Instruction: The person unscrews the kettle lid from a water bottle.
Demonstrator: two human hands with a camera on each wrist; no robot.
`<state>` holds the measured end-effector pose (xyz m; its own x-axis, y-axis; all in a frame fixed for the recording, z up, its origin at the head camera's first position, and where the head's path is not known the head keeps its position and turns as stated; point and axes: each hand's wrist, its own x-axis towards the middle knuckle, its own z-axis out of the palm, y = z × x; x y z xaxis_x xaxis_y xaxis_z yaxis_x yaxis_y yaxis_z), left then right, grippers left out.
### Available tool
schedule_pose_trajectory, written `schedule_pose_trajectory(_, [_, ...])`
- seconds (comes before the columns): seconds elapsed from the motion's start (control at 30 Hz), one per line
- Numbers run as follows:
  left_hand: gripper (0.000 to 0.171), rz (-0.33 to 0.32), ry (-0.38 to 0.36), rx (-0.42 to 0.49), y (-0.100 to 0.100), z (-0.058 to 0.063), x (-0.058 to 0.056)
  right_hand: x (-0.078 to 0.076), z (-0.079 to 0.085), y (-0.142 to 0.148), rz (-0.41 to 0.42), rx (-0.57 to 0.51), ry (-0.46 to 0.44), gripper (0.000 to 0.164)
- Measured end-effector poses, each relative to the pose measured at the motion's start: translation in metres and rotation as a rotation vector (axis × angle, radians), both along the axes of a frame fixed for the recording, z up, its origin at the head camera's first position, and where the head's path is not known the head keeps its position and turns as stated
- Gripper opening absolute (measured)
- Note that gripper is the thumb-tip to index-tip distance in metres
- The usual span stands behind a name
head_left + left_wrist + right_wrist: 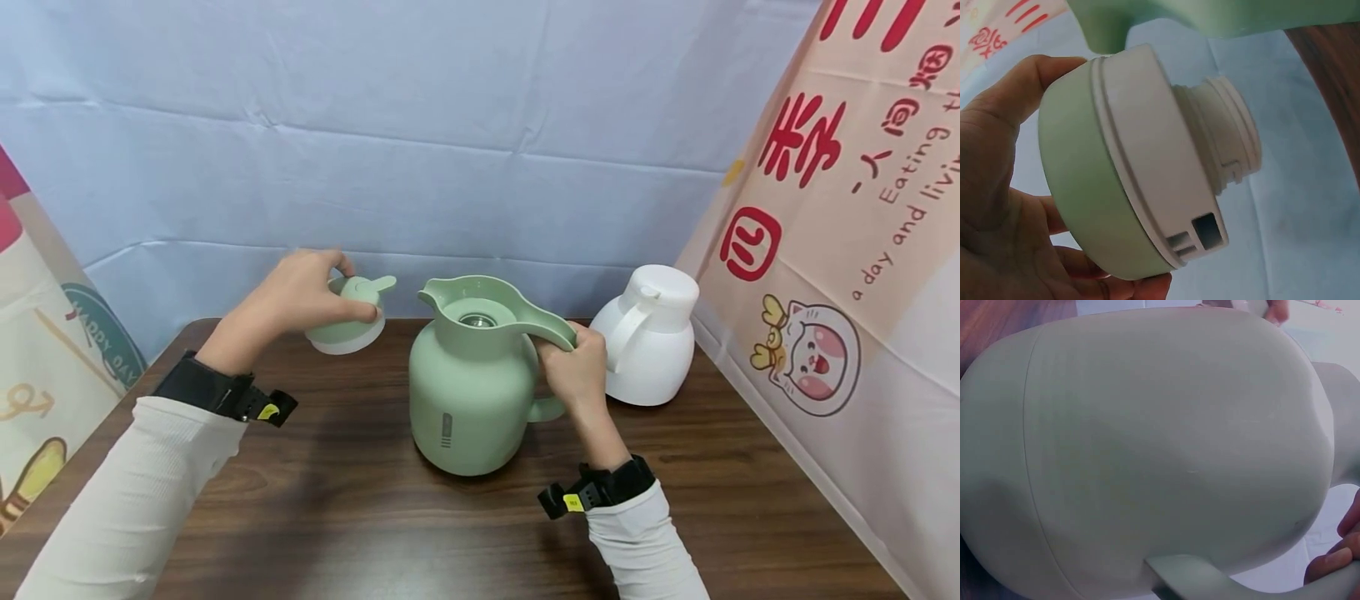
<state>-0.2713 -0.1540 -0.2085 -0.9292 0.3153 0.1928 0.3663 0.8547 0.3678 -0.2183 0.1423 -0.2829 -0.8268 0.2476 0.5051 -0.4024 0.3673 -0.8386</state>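
A green thermos jug (pixel 472 392) stands upright on the table with its mouth uncovered, showing a round metal-lined opening inside. My right hand (pixel 576 364) grips the upper part of its green handle (pixel 551 325). To the left of the spout, my left hand (pixel 303 292) holds the jug's lid (pixel 347 337) above the table, fingers and thumb round its rim. In the left wrist view the lid (pixel 1104 162) has a green top, a white lower ring and a threaded white plug (pixel 1229 131). The jug's body (pixel 1172 444) fills most of the right wrist view.
A white jug (pixel 651 342) with its lid on stands to the right, just behind my right hand. The brown wooden table (pixel 337 500) ends at a pale blue cloth (pixel 375 150) at the back. Printed cloths (pixel 847 275) hang at both sides.
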Motion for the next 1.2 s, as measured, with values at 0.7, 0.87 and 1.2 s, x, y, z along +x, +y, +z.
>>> schedule_pose_trajectory(0.7, [0.076,-0.057,-0.173,-0.102,-0.015,-0.050,-0.007,0.000,0.000,0.000,-0.013,0.002,-0.013,0.043])
schedule_pose_trajectory(0.87, [0.074,-0.101,-0.200,-0.155,-0.016,-0.063,-0.008,0.001,0.000,-0.001,-0.007,0.000,-0.008,0.043])
schedule_pose_trajectory(1.2, [0.070,-0.104,-0.227,-0.169,-0.021,-0.084,-0.008,0.000,-0.001,0.001,-0.016,0.017,0.004,0.044])
